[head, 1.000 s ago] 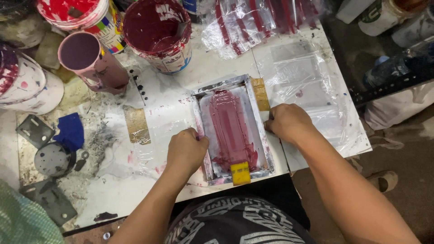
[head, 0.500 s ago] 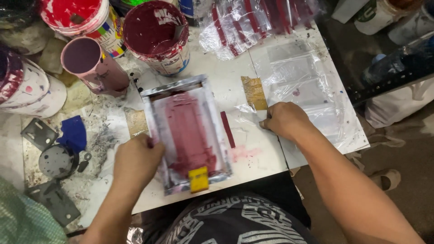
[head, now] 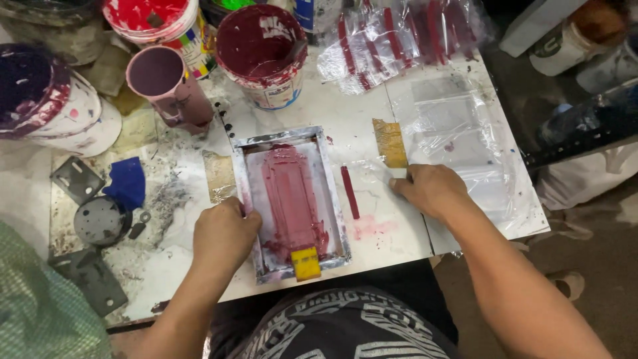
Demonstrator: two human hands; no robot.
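A small metal-framed printing screen [head: 329, 193] smeared with dark red ink lies on the white table [head: 319, 113], a yellow-handled squeegee [head: 306, 263] resting at its near end. My left hand [head: 224, 238] grips the screen's left frame edge. To the right of the screen a clear plastic bag [head: 369, 178] lies flat with a fresh dark red stripe [head: 349, 191] printed on it. My right hand [head: 430, 189] pinches the bag's right edge beside a strip of brown tape [head: 389, 142].
Open paint buckets stand at the back: dark red [head: 260, 53], red [head: 154, 20], a pink cup [head: 166, 83], a white bucket [head: 46, 106]. Printed bags [head: 399, 40] and clear bags [head: 458, 126] lie at the right. Metal plates [head: 96, 219] and a blue rag [head: 126, 183] sit left.
My left hand lifted the screen off the bag and shifted it left, then set it flat again. The printed red stripe is uncovered. My right hand stays on the bag's edge.
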